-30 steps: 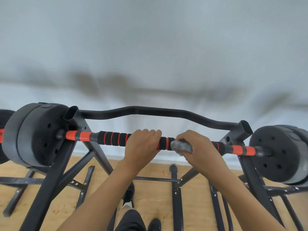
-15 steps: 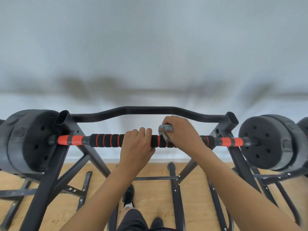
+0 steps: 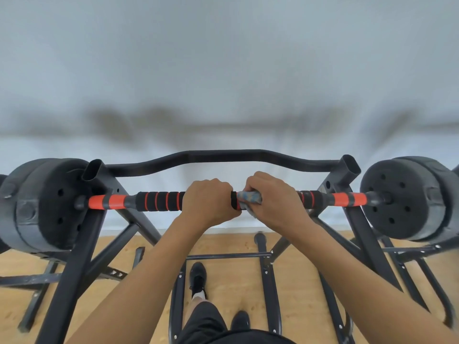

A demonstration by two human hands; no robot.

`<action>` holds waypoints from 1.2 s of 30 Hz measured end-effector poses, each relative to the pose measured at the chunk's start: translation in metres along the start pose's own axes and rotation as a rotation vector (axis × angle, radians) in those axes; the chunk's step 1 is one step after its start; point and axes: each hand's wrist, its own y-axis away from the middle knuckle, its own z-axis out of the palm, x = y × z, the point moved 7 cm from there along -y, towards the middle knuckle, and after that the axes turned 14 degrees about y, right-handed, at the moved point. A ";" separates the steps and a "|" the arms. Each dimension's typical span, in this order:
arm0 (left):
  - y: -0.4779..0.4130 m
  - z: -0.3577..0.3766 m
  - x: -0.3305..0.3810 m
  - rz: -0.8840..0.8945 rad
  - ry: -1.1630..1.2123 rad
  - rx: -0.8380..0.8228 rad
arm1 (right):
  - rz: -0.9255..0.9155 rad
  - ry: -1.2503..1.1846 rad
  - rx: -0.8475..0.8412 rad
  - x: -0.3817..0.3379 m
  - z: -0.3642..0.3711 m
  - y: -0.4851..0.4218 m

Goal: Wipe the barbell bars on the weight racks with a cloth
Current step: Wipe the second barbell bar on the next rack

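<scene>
A barbell bar (image 3: 159, 201) with black foam grips and orange bands lies across a black weight rack (image 3: 84, 234). Dark weight plates sit on both ends, the left plate (image 3: 47, 204) and the right plate (image 3: 402, 197). My left hand (image 3: 207, 202) grips the bar near its middle. Right beside it, my right hand (image 3: 272, 202) is wrapped around the bar with a small grey-blue cloth (image 3: 249, 197) pressed against it. The two hands almost touch.
A curved black crossbar (image 3: 223, 156) joins the rack's uprights behind the bar. Rack legs and braces spread over the wooden floor (image 3: 228, 279) below. My black shoes (image 3: 198, 275) stand between the legs. A pale wall fills the background.
My right hand has rolled with the cloth from the top of the bar onto its near side, staying next to the left hand. The left hand keeps its grip.
</scene>
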 end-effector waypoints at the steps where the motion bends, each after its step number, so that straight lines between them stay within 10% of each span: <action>1: 0.002 0.000 0.001 0.003 -0.016 0.026 | 0.009 0.016 0.009 -0.002 0.001 0.000; 20: 0.022 0.009 0.004 0.122 0.016 0.340 | 0.168 0.273 -0.070 -0.014 0.007 -0.034; 30: 0.029 0.007 0.002 0.218 0.109 0.410 | 0.249 -0.069 -0.121 -0.003 -0.013 0.019; 36: 0.035 0.010 0.004 0.209 0.093 0.431 | 0.281 0.166 0.059 -0.033 -0.001 0.014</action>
